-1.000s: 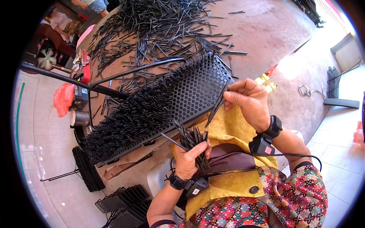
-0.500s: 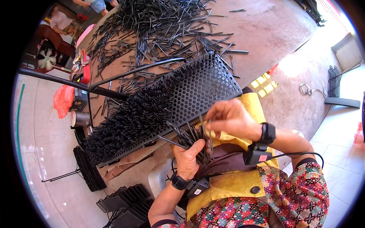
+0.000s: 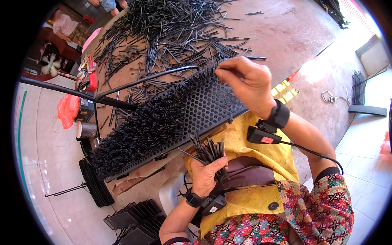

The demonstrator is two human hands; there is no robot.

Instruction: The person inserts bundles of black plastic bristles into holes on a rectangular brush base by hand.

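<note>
My left hand (image 3: 206, 173) is closed round a bundle of thin black strips (image 3: 210, 152), which fan out above the thumb. A long black perforated board (image 3: 212, 102) lies slanted on the table edge in front of me. Dense black bristle-like strips (image 3: 147, 126) fill its left part and run along its far edge, while round holes show on the right. Over the board's far right end, my right hand (image 3: 250, 79) has thumb and fingertips pinched together at the row of strips. Whatever is between those fingertips is too small to make out.
A large heap of loose black strips (image 3: 167, 18) covers the far side of the brown table (image 3: 281, 36). A black metal bar (image 3: 118, 102) crosses over the board. At left are a red plastic bag (image 3: 68, 107), a tin can (image 3: 86, 129) and a fan (image 3: 50, 65).
My right hand has moved from beside the bundle, up and away to the board's far edge. My left hand has shifted slightly nearer with its bundle.
</note>
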